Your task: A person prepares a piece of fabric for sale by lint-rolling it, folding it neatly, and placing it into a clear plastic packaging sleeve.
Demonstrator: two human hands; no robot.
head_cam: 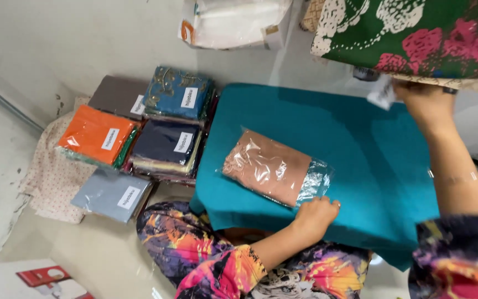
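1. Packet (269, 166) of brownish-pink cloth in a clear bag lies flat on the teal cloth (360, 166) that covers the person's lap, its open plastic end toward the left hand (316, 213).
2. Left hand rests on the teal cloth with its fingers (327, 204) curled, touching the bag's open edge.
3. Right hand (427, 102) is raised at the teal cloth's far edge; its fingers pinch a small white label (383, 94).
4. Judging by this, the cloth is already bagged, while the bag end looks unsealed and the label is not yet on it.
5. Stacks of labelled packets (139, 138), orange, blue, navy, brown and grey, sit on the floor (84, 243) beside the lap.
6. Green floral fabric (416, 33) hangs above the right hand.
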